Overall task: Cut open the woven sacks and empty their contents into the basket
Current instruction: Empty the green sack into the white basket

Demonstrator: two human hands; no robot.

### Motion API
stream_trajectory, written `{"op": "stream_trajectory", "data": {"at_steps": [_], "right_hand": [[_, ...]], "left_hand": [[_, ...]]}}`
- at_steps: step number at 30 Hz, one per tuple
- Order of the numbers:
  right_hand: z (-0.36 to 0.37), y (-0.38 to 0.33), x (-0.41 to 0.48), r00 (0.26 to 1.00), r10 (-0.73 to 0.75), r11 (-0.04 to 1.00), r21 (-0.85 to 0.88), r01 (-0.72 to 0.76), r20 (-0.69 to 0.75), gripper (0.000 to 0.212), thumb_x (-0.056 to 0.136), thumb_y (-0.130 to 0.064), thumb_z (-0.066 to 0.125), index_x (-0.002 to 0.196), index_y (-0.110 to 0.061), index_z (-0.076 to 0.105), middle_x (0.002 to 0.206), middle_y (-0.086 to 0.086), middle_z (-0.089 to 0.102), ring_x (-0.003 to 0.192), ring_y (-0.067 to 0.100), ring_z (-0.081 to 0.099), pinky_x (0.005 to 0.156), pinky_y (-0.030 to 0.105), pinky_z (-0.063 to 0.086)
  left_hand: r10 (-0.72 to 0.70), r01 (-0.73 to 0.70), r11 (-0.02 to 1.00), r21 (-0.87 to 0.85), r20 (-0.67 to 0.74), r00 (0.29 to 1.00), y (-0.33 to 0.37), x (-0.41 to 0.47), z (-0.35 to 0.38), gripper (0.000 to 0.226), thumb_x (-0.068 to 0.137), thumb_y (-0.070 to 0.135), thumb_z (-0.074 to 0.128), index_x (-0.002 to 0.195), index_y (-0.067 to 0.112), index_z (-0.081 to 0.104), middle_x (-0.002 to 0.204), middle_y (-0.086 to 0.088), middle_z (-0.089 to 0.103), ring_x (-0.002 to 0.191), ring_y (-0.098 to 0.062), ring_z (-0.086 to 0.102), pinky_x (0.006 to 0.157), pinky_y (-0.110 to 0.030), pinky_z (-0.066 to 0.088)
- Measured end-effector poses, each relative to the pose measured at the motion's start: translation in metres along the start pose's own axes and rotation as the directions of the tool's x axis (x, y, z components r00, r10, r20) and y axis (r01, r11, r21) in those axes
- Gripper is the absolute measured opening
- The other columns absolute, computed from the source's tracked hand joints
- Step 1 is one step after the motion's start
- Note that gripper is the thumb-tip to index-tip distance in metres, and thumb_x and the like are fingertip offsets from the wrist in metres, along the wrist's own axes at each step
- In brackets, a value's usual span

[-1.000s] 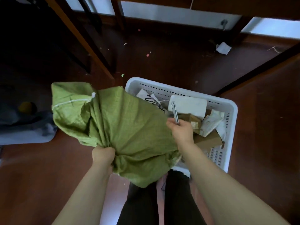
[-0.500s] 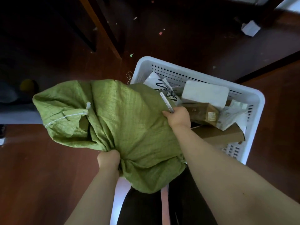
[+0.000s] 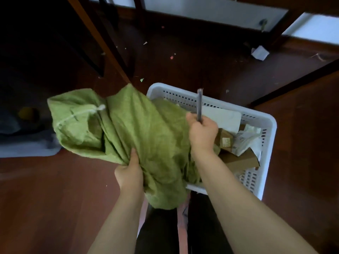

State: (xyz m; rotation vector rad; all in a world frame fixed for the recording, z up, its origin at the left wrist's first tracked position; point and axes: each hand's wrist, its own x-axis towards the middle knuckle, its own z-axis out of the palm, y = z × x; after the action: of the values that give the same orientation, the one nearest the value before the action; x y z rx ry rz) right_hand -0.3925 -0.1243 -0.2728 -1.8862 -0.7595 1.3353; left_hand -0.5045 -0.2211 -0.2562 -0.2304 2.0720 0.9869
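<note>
A limp green woven sack (image 3: 132,131) hangs crumpled in front of me, its tied white-cord end (image 3: 99,108) pointing left. My left hand (image 3: 129,173) grips a bunch of the cloth at its lower middle. My right hand (image 3: 201,132) holds the sack's right side and also a slim grey knife (image 3: 199,105) that points up and away. Behind the sack stands a white slotted basket (image 3: 266,123) holding cardboard boxes (image 3: 240,160), a white flat parcel (image 3: 222,118) and crumpled wrappers. The sack's right part lies over the basket's left side.
Dark red-brown floor all round, with paper scraps and a crumpled white sheet (image 3: 260,53) at the far right. Dark wooden table legs (image 3: 102,44) rise at the upper left. A grey-white bundle (image 3: 27,145) lies at the left edge. My dark trouser legs (image 3: 183,226) stand below the sack.
The knife now points straight up instead of leaning left. My left hand has shifted its grip to the right on the cloth, and the sack's tied end has risen. The camera has tilted up.
</note>
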Motion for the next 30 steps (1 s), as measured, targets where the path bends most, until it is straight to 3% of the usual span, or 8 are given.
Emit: {"op": "stream_trajectory", "data": {"at_steps": [6, 11, 13, 17, 20, 23, 28, 30], "right_hand": [[-0.009, -0.008, -0.007, 0.999, 0.034, 0.999, 0.041, -0.034, 0.007, 0.035, 0.087, -0.017, 0.067, 0.06, -0.014, 0.045, 0.054, -0.004, 0.039, 0.051, 0.009, 0.036, 0.058, 0.026, 0.034], [-0.016, -0.015, -0.007, 0.996, -0.048, 0.989, 0.144, 0.036, 0.079, 0.028, 0.085, -0.012, 0.068, 0.075, 0.012, 0.058, 0.064, 0.012, 0.05, 0.062, 0.016, 0.045, 0.061, 0.028, 0.044], [-0.022, 0.007, -0.007, 0.981, 0.136, 0.988, 0.053, -0.144, 0.136, 0.023, 0.084, -0.014, 0.071, 0.077, 0.006, 0.062, 0.075, 0.02, 0.061, 0.071, 0.019, 0.051, 0.075, 0.038, 0.052], [-0.036, 0.031, -0.008, 0.952, 0.243, 0.97, -0.038, -0.24, 0.186, 0.016, 0.084, -0.012, 0.07, 0.071, -0.009, 0.061, 0.079, 0.009, 0.059, 0.076, 0.016, 0.052, 0.06, 0.02, 0.042], [-0.038, 0.044, -0.014, 0.934, 0.298, 0.954, -0.025, -0.3, 0.197, 0.015, 0.082, -0.011, 0.07, 0.07, -0.012, 0.062, 0.078, 0.008, 0.059, 0.076, 0.017, 0.053, 0.064, 0.025, 0.045], [-0.034, 0.05, -0.017, 0.919, 0.334, 0.936, 0.038, -0.349, 0.211, 0.018, 0.079, -0.004, 0.067, 0.066, -0.015, 0.066, 0.075, 0.009, 0.062, 0.076, 0.022, 0.057, 0.078, 0.043, 0.052], [-0.044, 0.051, -0.025, 0.885, 0.373, 0.885, 0.178, -0.429, 0.278, 0.005, 0.073, -0.001, 0.061, 0.071, -0.005, 0.062, 0.051, 0.003, 0.05, 0.043, 0.012, 0.046, 0.042, 0.016, 0.035], [-0.052, 0.055, -0.024, 0.857, 0.424, 0.859, 0.17, -0.483, 0.292, 0.009, 0.07, -0.006, 0.066, 0.063, -0.004, 0.061, 0.048, 0.004, 0.051, 0.043, 0.013, 0.047, 0.042, 0.016, 0.035]], "left_hand": [[0.066, -0.068, 0.996, -0.052, -0.044, 0.997, 0.007, -0.015, 0.005, 0.025, 0.09, 0.041, 0.061, 0.095, 0.017, 0.055, 0.083, 0.01, 0.057, 0.084, -0.013, 0.057, 0.079, -0.028, 0.044], [-0.011, 0.01, 0.999, -0.034, -0.044, 0.999, -0.016, -0.005, -0.004, 0.029, 0.091, 0.034, 0.062, 0.107, 0.01, 0.058, 0.083, 0.006, 0.058, 0.081, -0.014, 0.058, 0.079, -0.031, 0.045], [-0.146, 0.146, 0.989, 0.012, -0.007, 0.989, -0.026, -0.001, -0.009, 0.046, 0.089, 0.03, 0.065, 0.123, 0.001, 0.054, 0.095, -0.004, 0.062, 0.089, -0.023, 0.056, 0.083, -0.035, 0.045], [-0.248, 0.247, 0.969, -0.024, -0.032, 0.968, -0.029, 0.019, -0.008, 0.078, 0.079, 0.039, 0.073, 0.14, 0.005, 0.039, 0.131, -0.014, 0.053, 0.11, -0.033, 0.056, 0.093, -0.046, 0.047], [0.158, -0.072, 0.94, 0.334, -0.236, 0.959, -0.023, 0.015, 0.006, 0.109, 0.075, 0.049, 0.07, 0.151, 0.005, 0.005, 0.155, -0.018, 0.013, 0.139, -0.038, 0.024, 0.114, -0.048, 0.025], [0.611, -0.546, 0.584, 0.601, 0.117, 0.783, -0.014, -0.004, 0.038, 0.11, 0.078, 0.057, 0.067, 0.153, 0.01, 0.001, 0.158, -0.017, -0.007, 0.146, -0.031, -0.002, 0.117, -0.039, 0.008], [0.016, -0.29, 0.587, 0.756, 0.347, 0.938, -0.006, 0.022, 0.106, 0.117, 0.07, 0.056, 0.075, 0.152, 0.009, 0.005, 0.156, -0.018, 0.011, 0.143, -0.034, 0.018, 0.113, -0.044, 0.025], [0.048, -0.379, 0.419, 0.825, 0.396, 0.917, -0.011, 0.035, 0.117, 0.065, 0.081, 0.027, 0.07, 0.135, 0.004, 0.043, 0.138, -0.02, 0.046, 0.126, -0.035, 0.046, 0.103, -0.038, 0.041]]}}
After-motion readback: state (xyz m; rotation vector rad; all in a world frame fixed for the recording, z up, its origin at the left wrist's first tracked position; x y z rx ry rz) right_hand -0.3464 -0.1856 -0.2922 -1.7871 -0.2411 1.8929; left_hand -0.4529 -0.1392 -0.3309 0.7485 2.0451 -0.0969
